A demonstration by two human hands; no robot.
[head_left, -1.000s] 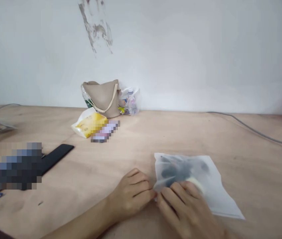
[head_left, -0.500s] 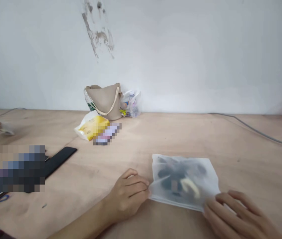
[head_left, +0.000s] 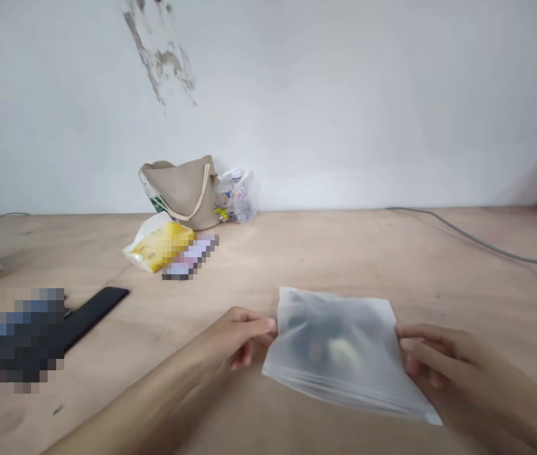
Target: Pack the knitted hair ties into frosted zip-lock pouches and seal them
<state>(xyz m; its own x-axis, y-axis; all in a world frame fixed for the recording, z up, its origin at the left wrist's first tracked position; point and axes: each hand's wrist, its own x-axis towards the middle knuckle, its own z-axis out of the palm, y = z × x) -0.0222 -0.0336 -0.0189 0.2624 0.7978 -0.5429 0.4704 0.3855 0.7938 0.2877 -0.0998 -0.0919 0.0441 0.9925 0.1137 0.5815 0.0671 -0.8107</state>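
A frosted plastic zip bag (head_left: pixel 306 373) is in front of me, its zip edge towards me. Through its cloudy film show a blurred dark shape and a pale yellowish patch; what they are I cannot make out. My left hand (head_left: pixel 242 335) pinches the bag's left edge between thumb and fingers. At the right edge, my right hand (head_left: pixel 448 354) grips the film the same way, thumb on top.
Against the wall stand a beige handbag (head_left: pixel 180 189) and a clear plastic bag (head_left: pixel 244 202) with a bottle inside. Nearer lie a yellow tissue pack (head_left: pixel 161 243) and a blurred phone-like object (head_left: pixel 192 258). A black slab (head_left: pixel 97 316) lies left; a grey cable (head_left: pixel 477 239) runs right.
Both hands have moved from the bag's near corners up to its side edges. The bag's near edge has come closer to me. The co-worker's hand at far left has left the view.
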